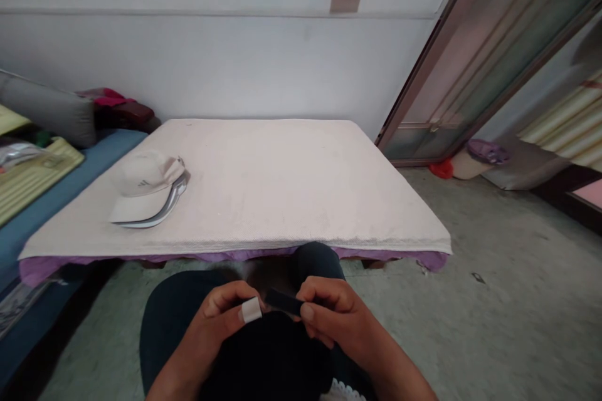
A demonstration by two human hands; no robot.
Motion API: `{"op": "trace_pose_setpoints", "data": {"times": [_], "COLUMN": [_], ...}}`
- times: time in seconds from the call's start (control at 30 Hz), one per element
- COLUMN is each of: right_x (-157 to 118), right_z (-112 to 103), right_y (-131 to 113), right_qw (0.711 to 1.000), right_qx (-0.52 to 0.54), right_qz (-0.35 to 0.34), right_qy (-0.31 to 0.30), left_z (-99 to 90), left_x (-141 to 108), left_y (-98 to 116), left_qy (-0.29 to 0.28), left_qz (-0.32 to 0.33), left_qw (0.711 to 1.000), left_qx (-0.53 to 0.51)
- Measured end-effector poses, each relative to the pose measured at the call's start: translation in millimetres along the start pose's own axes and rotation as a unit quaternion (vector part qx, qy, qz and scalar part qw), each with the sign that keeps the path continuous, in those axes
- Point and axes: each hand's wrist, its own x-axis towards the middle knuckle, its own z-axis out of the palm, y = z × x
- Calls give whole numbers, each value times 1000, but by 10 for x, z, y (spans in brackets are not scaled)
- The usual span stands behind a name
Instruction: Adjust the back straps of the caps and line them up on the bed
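Both hands are over my lap, close together. My right hand (329,313) pinches a short, flat black strip (284,302) between thumb and fingers, its free end pointing left. My left hand (230,313) is closed in a pinch just left of that end. A small white piece (251,310) sits at the left thumb tip; I cannot tell whether it is wrapped round the thumb or held. Any other thing between the left fingertips is hidden. Black fabric (277,357) lies below the hands; whether it is clothing or a separate item is unclear.
Stacked pale caps (145,188) lie at the left of a low bed or table with a cream cover (273,182). A blue surface (110,144) with a grey cushion (51,106) is further left. A pale bin (470,163) stands by the sliding door (451,62).
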Motion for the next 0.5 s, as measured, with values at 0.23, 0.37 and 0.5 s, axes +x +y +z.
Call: {"op": "trace_pose_setpoints", "data": {"times": [0.23, 0.37, 0.5], "right_x": [-12, -27, -27], "right_z": [8, -12, -1], "right_y": [55, 54, 32], "right_qw": [1000, 1000, 999], "right_qx": [-24, -20, -33], "right_qz": [6, 7, 0], "right_qy": [-5, -2, -1], "left_z": [-54, -48, -56], "left_x": [8, 23, 46], "left_y": [-57, -72, -95], "left_qy": [-25, -9, 12], "left_qz": [18, 16, 10], "left_qw": [999, 1000, 1000], "left_qx": [16, 18, 15]}}
